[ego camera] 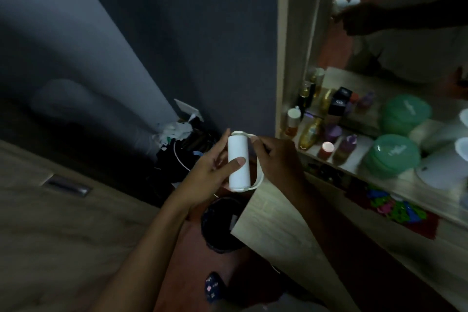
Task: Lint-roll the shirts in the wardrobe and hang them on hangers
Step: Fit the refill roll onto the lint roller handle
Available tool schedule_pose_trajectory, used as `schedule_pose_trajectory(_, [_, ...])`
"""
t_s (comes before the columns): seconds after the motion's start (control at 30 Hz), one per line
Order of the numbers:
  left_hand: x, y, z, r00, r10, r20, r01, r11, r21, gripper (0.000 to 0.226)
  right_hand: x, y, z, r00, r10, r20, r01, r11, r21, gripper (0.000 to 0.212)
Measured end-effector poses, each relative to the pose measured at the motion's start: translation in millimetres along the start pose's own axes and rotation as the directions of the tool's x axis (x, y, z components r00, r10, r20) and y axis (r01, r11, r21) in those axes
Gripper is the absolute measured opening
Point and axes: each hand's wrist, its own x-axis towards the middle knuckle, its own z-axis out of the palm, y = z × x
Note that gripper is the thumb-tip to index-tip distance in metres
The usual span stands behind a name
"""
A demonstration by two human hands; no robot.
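Both hands hold the lint roller just left of the vanity shelf: left hand wraps the roll, right hand grips its frame. No shirt visible; judged barely begun.

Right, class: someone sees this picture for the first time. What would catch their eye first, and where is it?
The white lint roller at centre stands out, held upright between the left hand and the right hand. To the right, a shelf crowded with bottles and two green lidded containers draws attention. Below the hands sits a dark bin.
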Motion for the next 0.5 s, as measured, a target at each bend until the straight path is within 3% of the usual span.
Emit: schedule_pose_trajectory(0.5, [-24.9,3.1,-56.8,0.982,0.159,-0.101,-0.132,0.964,0.23,0.081,15.3,-46.1,42.7,0.986,-0.162,-0.037,0.163,0.986,0.038,0.041])
